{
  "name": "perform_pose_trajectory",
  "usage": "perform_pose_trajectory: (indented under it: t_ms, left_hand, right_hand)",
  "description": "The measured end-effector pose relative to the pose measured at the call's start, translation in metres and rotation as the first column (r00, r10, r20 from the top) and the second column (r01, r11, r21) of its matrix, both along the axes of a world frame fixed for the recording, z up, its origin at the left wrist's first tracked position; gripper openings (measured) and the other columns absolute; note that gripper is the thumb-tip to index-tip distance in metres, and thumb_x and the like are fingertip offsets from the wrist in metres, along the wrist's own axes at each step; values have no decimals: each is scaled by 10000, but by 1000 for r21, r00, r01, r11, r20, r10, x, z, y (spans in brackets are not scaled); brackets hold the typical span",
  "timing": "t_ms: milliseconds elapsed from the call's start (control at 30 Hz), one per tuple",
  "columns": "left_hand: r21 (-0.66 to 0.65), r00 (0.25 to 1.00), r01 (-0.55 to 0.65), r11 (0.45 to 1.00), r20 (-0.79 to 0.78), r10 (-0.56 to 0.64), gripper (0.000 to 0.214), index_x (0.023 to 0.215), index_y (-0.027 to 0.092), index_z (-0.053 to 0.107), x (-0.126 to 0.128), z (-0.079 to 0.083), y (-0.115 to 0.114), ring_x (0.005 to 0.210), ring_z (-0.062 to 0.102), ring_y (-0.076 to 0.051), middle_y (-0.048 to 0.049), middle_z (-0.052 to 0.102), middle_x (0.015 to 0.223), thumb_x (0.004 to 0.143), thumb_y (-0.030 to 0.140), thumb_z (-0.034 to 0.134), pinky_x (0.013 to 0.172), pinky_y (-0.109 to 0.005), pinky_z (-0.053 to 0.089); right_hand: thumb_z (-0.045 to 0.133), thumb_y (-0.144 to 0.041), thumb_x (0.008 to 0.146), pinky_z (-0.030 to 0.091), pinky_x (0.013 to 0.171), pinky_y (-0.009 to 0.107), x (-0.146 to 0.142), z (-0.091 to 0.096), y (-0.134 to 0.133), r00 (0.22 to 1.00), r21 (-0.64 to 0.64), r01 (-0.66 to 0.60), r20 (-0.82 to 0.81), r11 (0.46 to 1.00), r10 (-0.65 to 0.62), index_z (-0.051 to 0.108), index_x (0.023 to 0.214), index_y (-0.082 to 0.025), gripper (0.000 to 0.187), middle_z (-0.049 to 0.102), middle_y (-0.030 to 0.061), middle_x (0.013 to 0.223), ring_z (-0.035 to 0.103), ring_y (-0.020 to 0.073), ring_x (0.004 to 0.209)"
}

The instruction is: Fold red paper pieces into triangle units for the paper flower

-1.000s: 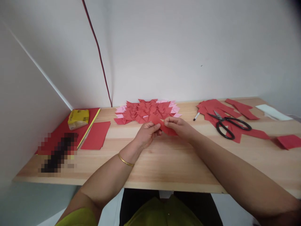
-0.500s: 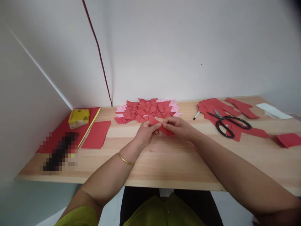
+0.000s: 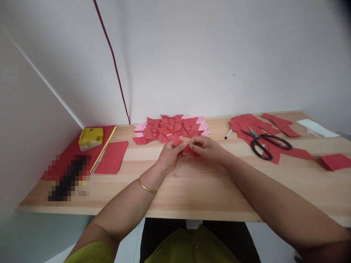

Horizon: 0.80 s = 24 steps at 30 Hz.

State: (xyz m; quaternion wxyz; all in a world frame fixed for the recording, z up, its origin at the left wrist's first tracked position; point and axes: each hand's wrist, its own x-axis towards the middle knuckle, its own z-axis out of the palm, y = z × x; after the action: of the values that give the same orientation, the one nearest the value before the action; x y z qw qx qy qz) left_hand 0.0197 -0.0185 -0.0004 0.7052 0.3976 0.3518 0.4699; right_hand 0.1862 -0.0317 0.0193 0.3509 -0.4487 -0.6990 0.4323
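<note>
red paper piece (image 3: pixel 194 152), held over the desk (image 3: pixel 164 193), looks partway folded to me; the heap of folded pieces (image 3: pixel 174 128) behind seems done, the stack of flat red sheets (image 3: pixel 112 157) yet to be worked. my left hand (image 3: pixel 171 155) and right hand (image 3: pixel 205 148) angle inward, each grip pinched on the paper.

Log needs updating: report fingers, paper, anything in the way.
Left fingers, right fingers pinching red paper. Paper held above table. Nothing seen blocking; folded pieces just beyond, scissors off right.
</note>
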Motion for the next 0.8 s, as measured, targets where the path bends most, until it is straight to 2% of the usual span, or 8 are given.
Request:
perform_pose_trajectory:
  t_ms: [167,367,500,600,700,767,800]
  left_hand:
    - [31,998,-50,998,-33,51,300,666,126,614,0,-2,2,517,470,-60,4,607,619,567,327,815,505,-207,371]
    - [64,999,-23,998,-36,25,283,617,129,604,-2,-3,1,517,474,-70,19,560,553,568,315,813,514,-218,361]
    - [13,999,19,1000,32,-20,293,639,130,604,0,1,-1,507,469,-73,14,566,574,581,330,810,508,-224,364]
    - [-5,999,24,1000,25,-24,326,638,129,598,0,0,0,465,438,-71,14,549,540,632,405,771,497,-230,360]
    - [25,997,-2,1000,-77,4,372,616,139,581,-3,-1,4,459,425,-80,20,512,494,661,476,732,506,-236,351]
    - [125,969,-99,987,-216,125,352,599,148,571,-7,2,6,471,411,-79,31,488,485,655,450,744,518,-231,337]
    - [212,933,-171,962,-278,227,321,611,152,580,-11,5,7,486,408,-78,34,491,502,654,419,752,527,-226,333]
  right_hand:
    - [504,-349,826,414,606,251,-1,0,-1,1000,38,-19,4,999,19,570,746,-176,202,595,2,696,512,120,634]
    - [539,-341,805,397,589,241,-4,0,-3,999,5,-30,-39,1000,31,534,710,-177,190,568,-8,679,490,107,607]
    - [521,-377,840,404,613,241,-2,1,-3,986,-39,-108,-133,993,102,540,745,-170,228,614,11,738,526,114,648]
    - [520,-375,845,389,600,236,1,0,-1,983,-63,-98,-160,993,87,521,738,-173,229,610,3,730,521,108,635]
    - [510,-348,834,331,542,227,5,-2,2,998,-51,-3,-59,999,0,523,737,-179,195,529,-30,646,450,96,563]
    - [501,-284,810,317,544,234,7,-3,3,997,16,23,79,1000,-25,527,717,-180,142,507,-30,629,435,103,562]
    - [497,-245,791,318,560,242,7,-3,3,985,72,13,168,997,-25,525,696,-180,119,513,-24,630,441,110,573]
